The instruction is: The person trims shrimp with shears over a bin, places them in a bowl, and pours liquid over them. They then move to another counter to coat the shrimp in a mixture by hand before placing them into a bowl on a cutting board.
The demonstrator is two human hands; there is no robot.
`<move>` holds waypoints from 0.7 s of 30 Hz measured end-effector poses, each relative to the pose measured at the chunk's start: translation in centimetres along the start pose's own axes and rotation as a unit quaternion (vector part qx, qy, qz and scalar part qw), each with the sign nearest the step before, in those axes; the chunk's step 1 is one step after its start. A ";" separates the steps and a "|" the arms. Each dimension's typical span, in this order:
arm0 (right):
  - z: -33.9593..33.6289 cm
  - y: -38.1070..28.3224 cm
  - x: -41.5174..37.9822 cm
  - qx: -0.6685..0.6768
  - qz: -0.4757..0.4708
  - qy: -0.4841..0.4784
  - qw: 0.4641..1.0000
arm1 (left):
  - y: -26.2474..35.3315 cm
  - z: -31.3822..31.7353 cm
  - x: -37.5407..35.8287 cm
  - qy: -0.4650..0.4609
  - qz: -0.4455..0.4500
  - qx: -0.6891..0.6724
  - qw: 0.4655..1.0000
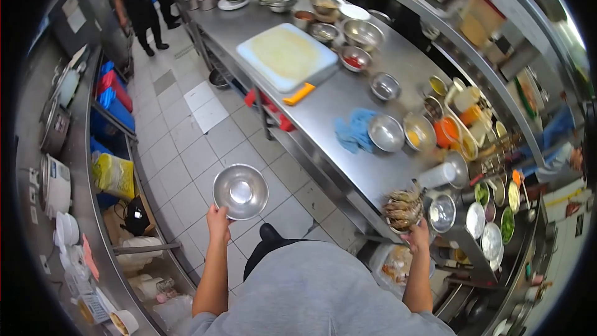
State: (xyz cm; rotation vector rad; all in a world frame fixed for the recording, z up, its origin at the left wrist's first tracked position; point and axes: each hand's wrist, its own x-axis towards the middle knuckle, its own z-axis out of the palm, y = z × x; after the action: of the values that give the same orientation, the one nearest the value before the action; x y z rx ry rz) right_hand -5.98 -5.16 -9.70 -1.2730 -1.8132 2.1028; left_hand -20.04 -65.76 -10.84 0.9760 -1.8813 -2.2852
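My left hand (218, 224) is closed on the rim of a steel mixing bowl (241, 191), held out over the tiled floor with nothing inside it. At the near right corner of the steel worktable, my right hand (417, 237) grips the edge of a container heaped with what look like raw prawns (403, 206). Those prawns hide most of the container. Just right of that hand is another shiny steel bowl (442, 213). A white cylindrical container (437, 175) lies beyond the prawns.
On the worktable (323, 112) are a cutting board (286, 56), an orange-handled knife (300, 94), a blue cloth (354, 130) and several bowls. A bin (398, 264) lined with plastic stands below the right corner. Two people (138, 6) in dark clothes stand at the far left.
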 end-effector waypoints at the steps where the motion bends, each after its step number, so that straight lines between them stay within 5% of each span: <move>1: 1.0 0.3 0.1 -0.006 -0.003 -0.006 1.000 | -0.2 -2.0 0.9 0.008 -0.011 -0.007 1.000; 10: 14.4 -2.4 1.0 0.049 -0.010 0.018 0.999 | 1.9 -11.7 10.1 0.027 -0.029 -0.013 0.999; 21: 39.9 -14.0 7.0 -0.032 -0.047 -0.140 0.988 | 12.8 -7.6 27.0 -0.006 -0.021 -0.122 0.992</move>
State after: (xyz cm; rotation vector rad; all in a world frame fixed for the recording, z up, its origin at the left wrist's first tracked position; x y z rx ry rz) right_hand -41.50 -28.25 -3.48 -0.9180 -2.0193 2.2837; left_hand -42.76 -86.61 -12.01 0.9769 -1.5491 -2.4745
